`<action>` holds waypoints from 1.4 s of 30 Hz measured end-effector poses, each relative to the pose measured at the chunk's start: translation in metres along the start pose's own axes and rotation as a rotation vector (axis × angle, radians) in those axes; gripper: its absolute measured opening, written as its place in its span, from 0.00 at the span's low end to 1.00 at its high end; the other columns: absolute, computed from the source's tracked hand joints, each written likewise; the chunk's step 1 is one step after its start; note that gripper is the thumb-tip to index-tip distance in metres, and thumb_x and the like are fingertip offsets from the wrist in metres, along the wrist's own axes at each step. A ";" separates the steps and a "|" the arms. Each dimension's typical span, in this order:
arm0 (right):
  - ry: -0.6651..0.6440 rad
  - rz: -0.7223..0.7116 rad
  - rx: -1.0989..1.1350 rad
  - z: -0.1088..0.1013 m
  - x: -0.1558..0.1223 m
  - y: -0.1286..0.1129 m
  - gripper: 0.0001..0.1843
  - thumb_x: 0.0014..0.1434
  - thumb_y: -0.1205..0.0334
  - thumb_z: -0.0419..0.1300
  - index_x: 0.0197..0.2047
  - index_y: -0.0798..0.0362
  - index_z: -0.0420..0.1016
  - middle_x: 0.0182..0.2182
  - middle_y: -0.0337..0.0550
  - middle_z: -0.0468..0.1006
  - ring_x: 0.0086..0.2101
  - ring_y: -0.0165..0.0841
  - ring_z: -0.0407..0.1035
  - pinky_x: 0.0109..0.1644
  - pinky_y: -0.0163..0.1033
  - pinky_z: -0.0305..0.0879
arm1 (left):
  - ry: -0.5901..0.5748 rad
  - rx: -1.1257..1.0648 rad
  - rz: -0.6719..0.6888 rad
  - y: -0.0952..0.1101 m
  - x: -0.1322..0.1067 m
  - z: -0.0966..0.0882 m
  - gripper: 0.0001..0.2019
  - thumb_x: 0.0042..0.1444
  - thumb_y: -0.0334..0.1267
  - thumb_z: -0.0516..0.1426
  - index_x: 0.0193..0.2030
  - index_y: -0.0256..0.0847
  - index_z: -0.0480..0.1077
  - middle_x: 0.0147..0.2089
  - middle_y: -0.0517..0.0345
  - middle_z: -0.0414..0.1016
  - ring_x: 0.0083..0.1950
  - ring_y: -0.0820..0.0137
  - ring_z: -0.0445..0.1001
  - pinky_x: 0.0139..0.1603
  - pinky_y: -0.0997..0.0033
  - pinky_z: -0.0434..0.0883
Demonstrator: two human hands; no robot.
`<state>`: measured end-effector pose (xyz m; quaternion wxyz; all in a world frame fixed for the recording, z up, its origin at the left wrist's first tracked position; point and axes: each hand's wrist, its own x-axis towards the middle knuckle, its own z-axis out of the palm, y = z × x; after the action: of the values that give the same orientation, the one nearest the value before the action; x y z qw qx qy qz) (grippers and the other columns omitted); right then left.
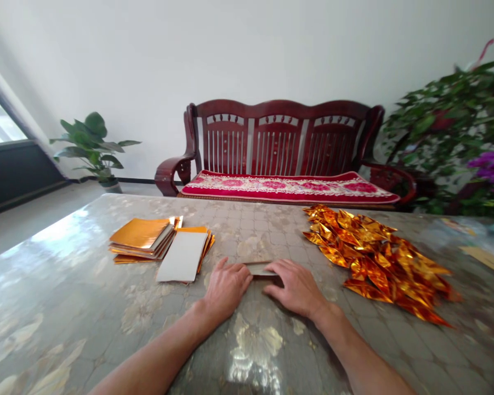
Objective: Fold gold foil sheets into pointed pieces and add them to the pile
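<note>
Between my hands a small sheet of foil paper [260, 269] lies on the table with its pale side up. Its near edge is raised in a dark narrow fold. My left hand [227, 284] has its fingers closed over the sheet's left end. My right hand [295, 287] grips the right end, thumb on the near side and fingers on the far side. Both hands hide the ends of the sheet. To the left are a stack of gold foil paper [142, 235] and a second stack with its white side up [181, 255]. A pile of folded gold foil pieces [370, 258] lies on the right.
The table [90, 296] has a glossy, flower-patterned cover. Clear plastic wrapping [454, 233] and a tan piece of card [487, 262] lie at its right side. Behind stands a dark red wooden bench [275, 140], with potted plants [92, 142] to either side.
</note>
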<state>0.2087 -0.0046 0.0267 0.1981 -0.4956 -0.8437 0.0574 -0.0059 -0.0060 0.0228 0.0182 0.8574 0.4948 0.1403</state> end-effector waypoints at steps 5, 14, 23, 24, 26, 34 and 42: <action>0.007 0.091 0.049 0.002 0.000 0.008 0.12 0.69 0.56 0.50 0.41 0.48 0.74 0.37 0.40 0.77 0.40 0.33 0.71 0.44 0.36 0.59 | 0.018 -0.095 -0.021 -0.008 -0.001 0.003 0.15 0.69 0.39 0.49 0.38 0.44 0.76 0.43 0.57 0.81 0.46 0.67 0.77 0.65 0.55 0.56; 0.112 0.241 -0.020 0.013 0.013 0.002 0.12 0.65 0.60 0.55 0.31 0.48 0.76 0.30 0.38 0.78 0.35 0.32 0.70 0.37 0.35 0.54 | 0.105 -0.128 -0.128 -0.012 0.007 0.003 0.11 0.63 0.40 0.56 0.31 0.43 0.76 0.34 0.58 0.80 0.40 0.66 0.75 0.47 0.66 0.63; 0.176 0.167 -0.145 0.023 0.014 0.005 0.09 0.64 0.62 0.57 0.31 0.50 0.72 0.32 0.40 0.77 0.37 0.35 0.69 0.40 0.37 0.55 | 0.125 -0.105 -0.270 -0.015 0.010 0.007 0.13 0.61 0.45 0.58 0.28 0.43 0.74 0.33 0.59 0.79 0.39 0.66 0.74 0.42 0.67 0.59; 0.177 0.157 -0.160 0.024 0.014 0.006 0.09 0.65 0.62 0.58 0.31 0.50 0.72 0.33 0.40 0.77 0.38 0.35 0.69 0.41 0.37 0.56 | 0.123 -0.107 -0.275 -0.015 0.010 0.008 0.14 0.62 0.45 0.57 0.28 0.43 0.74 0.33 0.59 0.79 0.39 0.66 0.74 0.42 0.67 0.58; 0.178 0.147 -0.181 0.026 0.014 0.007 0.09 0.65 0.62 0.58 0.32 0.50 0.72 0.33 0.41 0.77 0.38 0.36 0.68 0.42 0.37 0.56 | 0.119 -0.107 -0.285 -0.016 0.010 0.008 0.14 0.62 0.45 0.56 0.28 0.43 0.74 0.33 0.59 0.79 0.39 0.66 0.74 0.42 0.67 0.58; 0.162 0.195 -0.100 0.025 0.016 0.011 0.11 0.66 0.60 0.57 0.32 0.49 0.74 0.33 0.40 0.76 0.39 0.35 0.68 0.42 0.37 0.57 | 0.072 -0.063 -0.314 -0.013 0.013 0.006 0.12 0.62 0.43 0.56 0.29 0.43 0.73 0.34 0.58 0.79 0.40 0.65 0.74 0.43 0.66 0.58; 0.125 0.251 0.001 0.021 0.016 0.014 0.10 0.64 0.61 0.56 0.32 0.48 0.76 0.34 0.39 0.76 0.40 0.34 0.67 0.43 0.36 0.57 | 0.072 -0.069 -0.315 -0.012 0.011 0.005 0.11 0.60 0.42 0.56 0.29 0.43 0.73 0.34 0.58 0.78 0.41 0.64 0.74 0.44 0.65 0.58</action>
<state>0.2052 0.0183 0.0080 0.2417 -0.5996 -0.7612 0.0509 -0.0093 0.0101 0.0184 0.0518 0.7625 0.6184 0.1833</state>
